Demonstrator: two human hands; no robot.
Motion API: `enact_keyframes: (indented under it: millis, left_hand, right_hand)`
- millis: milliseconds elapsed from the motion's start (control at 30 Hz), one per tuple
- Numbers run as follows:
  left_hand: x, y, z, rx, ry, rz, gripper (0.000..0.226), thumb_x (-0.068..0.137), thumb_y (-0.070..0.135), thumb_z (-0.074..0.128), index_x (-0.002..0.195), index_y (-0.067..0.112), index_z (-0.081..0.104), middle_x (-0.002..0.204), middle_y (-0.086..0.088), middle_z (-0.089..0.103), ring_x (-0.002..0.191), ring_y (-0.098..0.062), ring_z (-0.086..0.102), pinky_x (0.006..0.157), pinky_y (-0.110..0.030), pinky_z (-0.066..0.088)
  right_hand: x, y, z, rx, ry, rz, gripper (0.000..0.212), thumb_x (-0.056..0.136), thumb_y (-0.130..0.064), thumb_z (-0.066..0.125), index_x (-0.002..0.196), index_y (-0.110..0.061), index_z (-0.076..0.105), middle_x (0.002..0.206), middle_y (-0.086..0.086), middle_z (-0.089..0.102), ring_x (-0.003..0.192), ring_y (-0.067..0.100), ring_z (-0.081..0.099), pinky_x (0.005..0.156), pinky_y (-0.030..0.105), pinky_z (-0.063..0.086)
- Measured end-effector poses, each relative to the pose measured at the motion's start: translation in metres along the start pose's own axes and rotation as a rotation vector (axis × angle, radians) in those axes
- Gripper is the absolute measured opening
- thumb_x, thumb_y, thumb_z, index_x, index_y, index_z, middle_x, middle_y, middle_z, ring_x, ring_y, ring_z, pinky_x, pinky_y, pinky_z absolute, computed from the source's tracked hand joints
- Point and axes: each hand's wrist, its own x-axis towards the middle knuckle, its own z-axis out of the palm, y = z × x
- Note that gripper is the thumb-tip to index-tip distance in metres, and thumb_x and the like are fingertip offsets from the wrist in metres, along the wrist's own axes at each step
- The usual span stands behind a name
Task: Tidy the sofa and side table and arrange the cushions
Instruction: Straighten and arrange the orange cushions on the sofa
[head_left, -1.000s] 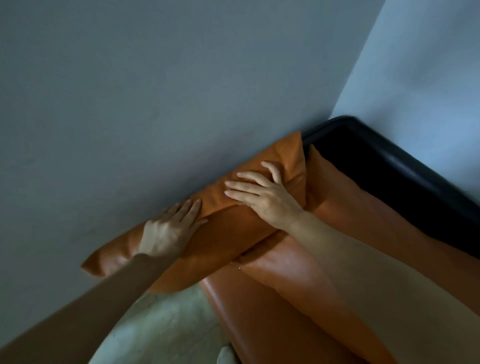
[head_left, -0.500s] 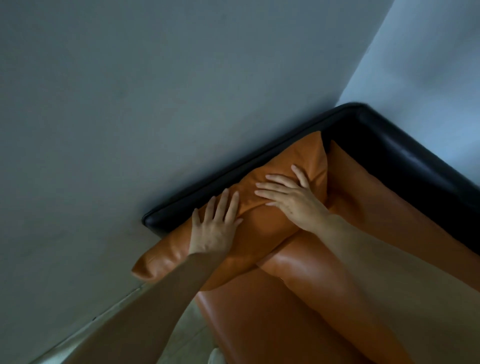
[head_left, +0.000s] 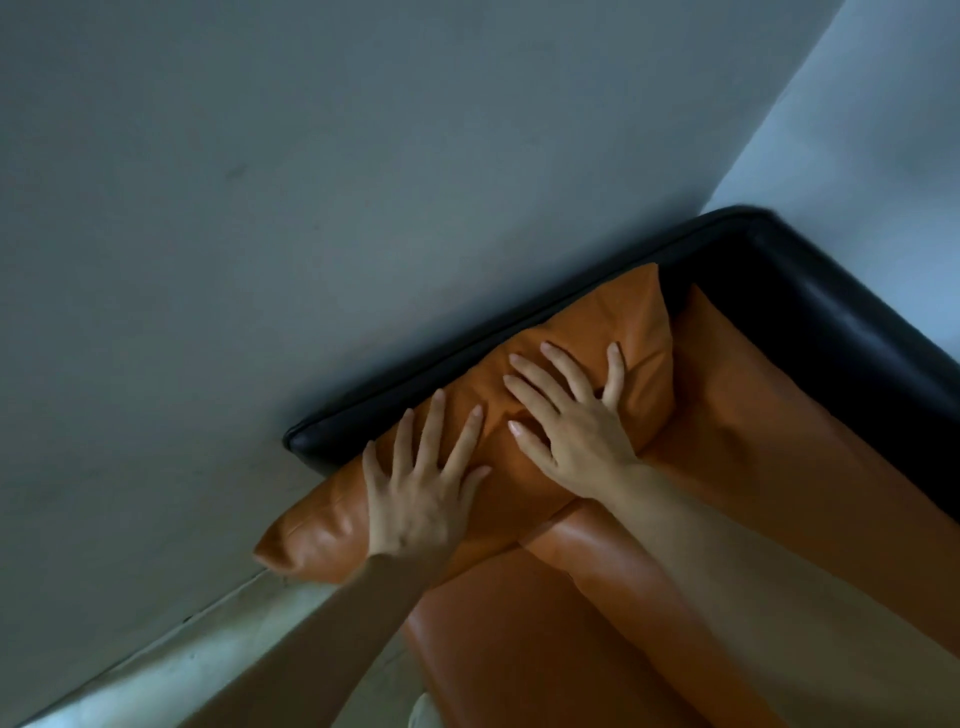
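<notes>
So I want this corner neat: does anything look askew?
Yes: the orange cushion under both hands sits askew, its lower-left corner poking past the end of the black sofa frame.

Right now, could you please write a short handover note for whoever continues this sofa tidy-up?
Left hand: open, flat on the orange cushion, near its outer end.
Right hand: open, fingers spread, pressing the cushion's middle.
Cushion: lying along the black sofa arm, one corner tucked into the back corner, the other end overhanging.
Done: cushion placed.
Left: square it up; the side table is out of view.
</notes>
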Motion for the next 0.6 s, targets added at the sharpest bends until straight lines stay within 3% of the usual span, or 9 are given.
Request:
enact_keyframes:
  millis: [67,167,333,400,533,600]
  left_hand:
    - [0.000,0.005,0.003,-0.038,0.017,-0.063,0.058,0.096,0.058,0.021,0.150,0.035,0.024,0.155,-0.010,0.029,0.135,-0.039,0.036,0.101,-0.068,0.030]
    - [0.005,0.007,0.008,-0.001,-0.014,-0.030,0.075,0.088,0.075,0.021,0.152,0.035,0.015,0.158,-0.010,0.021,0.140,-0.040,0.026,0.104,-0.073,0.017]
    - [0.005,0.003,0.010,0.125,-0.122,0.063,0.105,0.067,0.093,0.026,0.146,0.043,-0.021,0.158,0.001,-0.023,0.146,-0.035,-0.005,0.108,-0.070,0.006]
    - [0.005,0.003,0.011,0.123,-0.137,0.049,0.105,0.066,0.093,0.022,0.146,0.042,-0.022,0.158,0.002,-0.020,0.146,-0.035,-0.003,0.108,-0.068,0.011]
    - [0.002,0.005,0.009,0.112,-0.152,0.051,0.094,0.074,0.086,0.021,0.150,0.040,-0.009,0.161,-0.001,0.011,0.142,-0.036,0.024,0.103,-0.065,0.031]
    - [0.000,0.003,0.006,0.109,-0.144,0.068,0.091,0.076,0.084,0.025,0.148,0.043,-0.014,0.162,0.001,0.006,0.145,-0.034,0.018,0.106,-0.064,0.027]
  right_hand:
    - [0.007,0.005,0.007,0.016,-0.050,-0.012,0.049,0.096,-0.051,0.036,0.138,-0.029,0.047,0.151,-0.010,0.037,0.144,0.019,0.023,0.109,0.068,-0.001]
    - [0.013,0.015,0.014,0.060,-0.114,-0.002,0.051,0.096,-0.053,0.029,0.141,-0.032,0.042,0.153,-0.014,0.033,0.146,0.015,0.017,0.110,0.064,-0.007]
    - [0.016,0.019,0.013,0.077,-0.194,0.031,0.055,0.095,-0.057,0.023,0.142,-0.034,0.038,0.153,-0.016,0.030,0.146,0.012,0.012,0.110,0.062,-0.012]
    - [0.014,0.016,0.010,0.072,-0.169,0.029,0.054,0.095,-0.056,0.023,0.141,-0.033,0.040,0.153,-0.014,0.032,0.146,0.012,0.014,0.110,0.063,-0.009]
    - [-0.001,0.010,-0.004,0.115,-0.055,0.096,0.049,0.097,-0.049,0.034,0.141,-0.030,0.043,0.159,-0.004,0.021,0.146,0.017,0.016,0.112,0.062,-0.003]
    - [-0.022,0.001,-0.022,0.182,-0.020,0.132,0.051,0.098,-0.045,0.038,0.146,-0.028,0.036,0.161,-0.001,0.011,0.148,0.020,0.009,0.115,0.059,-0.003]
